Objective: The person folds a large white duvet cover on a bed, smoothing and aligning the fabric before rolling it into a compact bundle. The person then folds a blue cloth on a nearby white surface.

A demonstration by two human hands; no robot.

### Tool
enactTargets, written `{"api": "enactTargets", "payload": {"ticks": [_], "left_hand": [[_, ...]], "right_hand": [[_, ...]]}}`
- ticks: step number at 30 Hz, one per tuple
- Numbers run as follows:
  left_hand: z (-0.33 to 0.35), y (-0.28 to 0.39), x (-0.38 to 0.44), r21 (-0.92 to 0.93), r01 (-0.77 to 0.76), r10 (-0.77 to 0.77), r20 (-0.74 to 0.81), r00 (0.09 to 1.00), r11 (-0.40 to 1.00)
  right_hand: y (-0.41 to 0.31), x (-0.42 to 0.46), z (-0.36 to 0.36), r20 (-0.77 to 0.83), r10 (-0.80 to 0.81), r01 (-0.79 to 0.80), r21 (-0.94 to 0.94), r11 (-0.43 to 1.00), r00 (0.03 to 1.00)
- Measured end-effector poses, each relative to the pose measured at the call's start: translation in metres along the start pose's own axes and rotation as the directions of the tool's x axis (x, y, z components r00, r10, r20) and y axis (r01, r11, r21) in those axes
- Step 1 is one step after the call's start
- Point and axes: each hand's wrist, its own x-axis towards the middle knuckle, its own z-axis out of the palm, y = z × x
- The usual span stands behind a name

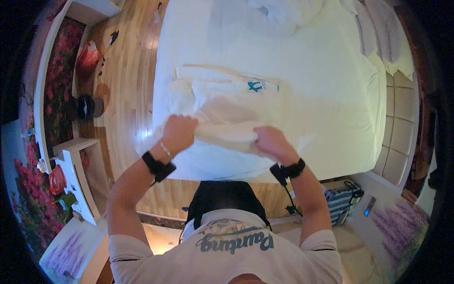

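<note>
A white cloth garment (227, 110) with a teal printed mark lies spread on a bed with a white sheet (330, 117). My left hand (179, 133) is closed on the garment's near edge at the left. At the right, my right hand (271, 142) grips the same near edge, which is lifted and slack between the two fists. The far part of the garment rests on the sheet, with folds across it. Black straps with small dark devices sit on both wrists.
White bedding (283, 14) is bunched at the far side, and pillows (383, 35) lie far right. A wooden floor (131, 71), a dark bin (90, 107) and a red bag (88, 56) are at left. A striped case (338, 200) stands near right.
</note>
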Motion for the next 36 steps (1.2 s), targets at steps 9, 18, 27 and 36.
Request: {"api": "enactTargets", "payload": {"ticks": [9,18,27,36], "left_hand": [[0.085,-0.028,0.097,0.002,0.26,-0.241,-0.368,0.898,0.966],[0.187,0.025,0.135,-0.273,0.082,-0.18,-0.357,0.916,0.958],[0.17,-0.05,0.131,-0.046,0.425,-0.424,-0.232,0.875,0.904],[0.214,-0.113,0.045,-0.421,0.811,-0.899,-0.022,0.438,0.406]], "right_hand": [[0.033,0.108,0.035,-0.497,-0.034,-0.11,-0.259,0.96,0.867],[0.006,0.157,0.12,-0.585,-0.073,-0.027,-0.161,0.987,0.808],[0.088,0.168,0.113,-0.61,0.181,-0.109,0.154,0.982,0.771],[0.12,0.12,0.122,-0.622,0.602,-0.63,0.215,0.747,0.501]]}}
